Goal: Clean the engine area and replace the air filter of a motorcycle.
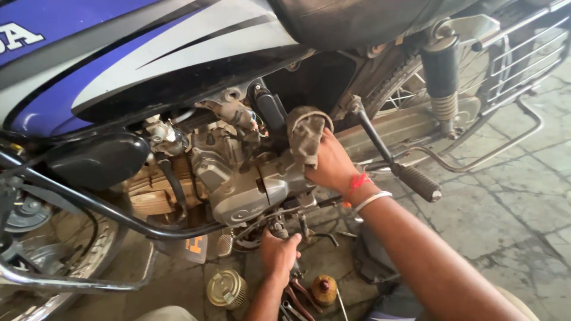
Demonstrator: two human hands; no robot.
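Right hand (333, 166) centre frame: your fingers grip the rag (306, 134) on the engine case (250, 190) | left hand (279, 252) lower centre: fingers closed around a tool below | judgement: wipe firmly, brace steady

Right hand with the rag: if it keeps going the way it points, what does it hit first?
The right hand points up-left, pressing a dirty rag toward the motorcycle. First contact would probably be the engine casing or the dark parts just behind the rag; depth is unclear from this view.
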